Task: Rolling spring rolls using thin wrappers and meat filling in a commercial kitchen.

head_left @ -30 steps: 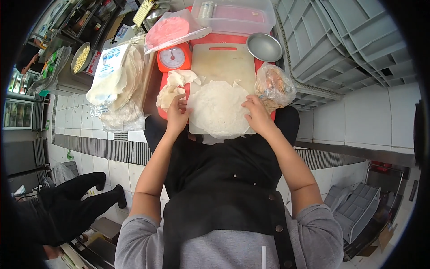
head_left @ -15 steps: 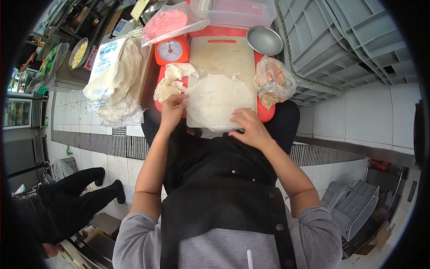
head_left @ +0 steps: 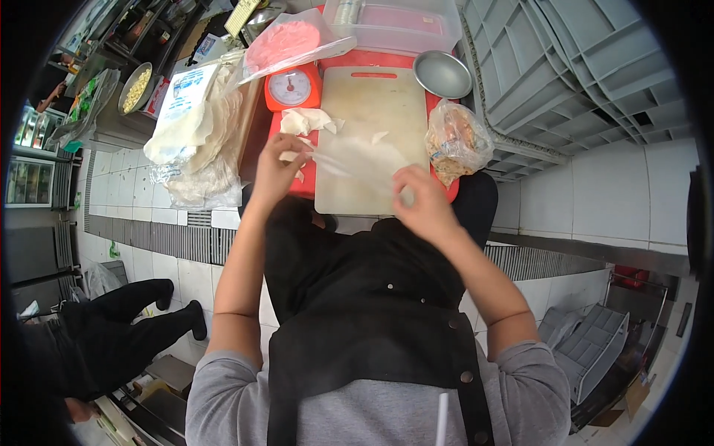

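Note:
A thin white wrapper sheet (head_left: 355,165), blurred by motion, is stretched between my hands above the pale cutting board (head_left: 383,97). At its left end, my left hand (head_left: 280,167) pinches the edge with the fingers closed. My right hand (head_left: 422,201) has its fingers curled around the opposite end, over the board's lower right. Torn, crumpled wrapper pieces (head_left: 306,120) lie beyond my left hand on the red surface, and a small scrap (head_left: 380,137) is on the board. To the right of the board sits a clear plastic bag (head_left: 455,140) with brownish-orange contents.
An orange dial scale (head_left: 290,88) and a metal bowl (head_left: 442,74) flank the board. Stacked wrappers (head_left: 199,137) lie on plastic at the left. A clear plastic box (head_left: 401,30) and bagged pink material (head_left: 286,46) are behind. Grey crates (head_left: 550,59) stand right.
The round wrapper that lay flat on the board is now lifted and gathered between both hands. My right hand has closed on its edge. The board shows underneath.

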The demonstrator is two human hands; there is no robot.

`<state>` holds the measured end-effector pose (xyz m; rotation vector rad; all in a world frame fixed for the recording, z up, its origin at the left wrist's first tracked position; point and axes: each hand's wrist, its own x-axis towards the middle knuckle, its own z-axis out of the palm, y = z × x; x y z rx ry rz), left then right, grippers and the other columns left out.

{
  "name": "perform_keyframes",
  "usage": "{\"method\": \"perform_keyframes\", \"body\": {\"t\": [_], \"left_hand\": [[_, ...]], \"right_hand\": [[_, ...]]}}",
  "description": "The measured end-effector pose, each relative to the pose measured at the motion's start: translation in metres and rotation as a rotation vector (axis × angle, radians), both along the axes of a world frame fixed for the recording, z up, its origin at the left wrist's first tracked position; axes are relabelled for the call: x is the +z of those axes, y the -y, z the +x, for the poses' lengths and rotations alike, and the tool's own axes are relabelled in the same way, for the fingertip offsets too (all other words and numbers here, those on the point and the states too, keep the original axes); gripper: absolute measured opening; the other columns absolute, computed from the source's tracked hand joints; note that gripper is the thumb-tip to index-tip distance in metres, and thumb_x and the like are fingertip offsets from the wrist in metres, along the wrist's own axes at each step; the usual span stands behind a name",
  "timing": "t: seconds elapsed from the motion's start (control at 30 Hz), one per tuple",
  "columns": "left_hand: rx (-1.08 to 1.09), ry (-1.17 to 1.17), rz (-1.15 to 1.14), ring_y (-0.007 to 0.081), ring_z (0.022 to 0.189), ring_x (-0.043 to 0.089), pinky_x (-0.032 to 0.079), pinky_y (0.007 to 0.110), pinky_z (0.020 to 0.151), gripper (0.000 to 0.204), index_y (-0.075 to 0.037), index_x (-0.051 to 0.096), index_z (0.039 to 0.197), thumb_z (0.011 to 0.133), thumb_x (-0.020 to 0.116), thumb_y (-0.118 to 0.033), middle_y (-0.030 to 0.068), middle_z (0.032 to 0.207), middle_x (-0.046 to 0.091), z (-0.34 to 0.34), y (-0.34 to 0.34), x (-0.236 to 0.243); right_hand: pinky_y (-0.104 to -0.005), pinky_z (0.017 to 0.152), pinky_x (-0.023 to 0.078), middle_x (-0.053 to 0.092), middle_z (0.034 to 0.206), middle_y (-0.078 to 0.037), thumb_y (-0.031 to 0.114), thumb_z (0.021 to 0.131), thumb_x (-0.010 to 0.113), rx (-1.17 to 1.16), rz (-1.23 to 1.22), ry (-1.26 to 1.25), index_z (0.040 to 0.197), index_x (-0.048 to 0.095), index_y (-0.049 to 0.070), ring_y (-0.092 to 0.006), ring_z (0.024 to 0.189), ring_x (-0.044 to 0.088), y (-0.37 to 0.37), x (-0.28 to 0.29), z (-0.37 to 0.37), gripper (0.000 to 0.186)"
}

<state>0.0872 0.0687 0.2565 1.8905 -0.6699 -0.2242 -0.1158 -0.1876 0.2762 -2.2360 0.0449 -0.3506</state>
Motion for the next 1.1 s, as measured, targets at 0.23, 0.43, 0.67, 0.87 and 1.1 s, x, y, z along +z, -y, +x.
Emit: {"method": "perform_keyframes", "body": {"t": [0.23,0.43,0.67,0.87,1.1], "left_hand": [[-0.111,-0.144,-0.319,0.0132,0.099,0.065,0.052,0.029,0.09,0.01,0.002,0.071,0.1,0.092,0.075,-0.002,0.008,0.108,0.071,-0.005,0.014,0.102],[0.026,-0.206,-0.344,0.0108,0.093,0.065,0.051,0.025,0.085,0.013,0.003,0.073,0.104,0.093,0.075,-0.003,0.0045,0.097,0.073,0.013,0.033,0.108],[0.044,0.186,-0.479,0.0162,0.106,0.065,0.052,0.029,0.096,0.015,0.004,0.073,0.105,0.091,0.074,0.004,0.0098,0.114,0.07,-0.002,0.028,0.114],[-0.091,0.394,0.035,0.0271,0.115,0.063,0.053,0.038,0.097,0.023,-0.012,0.083,0.097,0.078,0.082,0.001,0.0075,0.116,0.069,-0.029,0.001,0.028],[-0.185,0.214,0.173,0.0303,0.119,0.059,0.048,0.041,0.103,0.025,-0.009,0.083,0.095,0.073,0.08,0.004,0.0066,0.115,0.067,-0.057,-0.016,-0.047]], "right_hand": [[-0.022,0.07,0.049,0.069,0.092,-0.001,-0.001,0.097,0.06,0.02,0.525,0.044,0.1,0.065,0.002,-0.0034,0.085,0.063,0.07,0.13,0.024,0.006],[-0.0227,0.077,0.051,0.07,0.093,-0.001,-0.001,0.098,0.061,-0.015,0.397,0.087,0.105,0.068,0.0,-0.0048,0.086,0.064,0.089,0.148,0.048,0.01],[-0.0309,0.088,0.052,0.073,0.104,-0.005,-0.003,0.092,0.065,-0.018,0.163,0.445,0.099,0.068,0.001,-0.0147,0.097,0.067,0.075,0.143,0.05,0.008],[-0.0436,0.098,0.046,0.065,0.095,-0.011,0.0,0.079,0.067,0.073,-0.278,0.138,0.087,0.061,0.004,-0.03,0.1,0.064,0.062,0.023,0.006,0.011],[-0.0432,0.099,0.046,0.062,0.092,-0.01,0.003,0.079,0.07,0.161,-0.249,-0.083,0.089,0.063,0.004,-0.0306,0.1,0.063,0.049,-0.038,-0.024,0.012]]}}
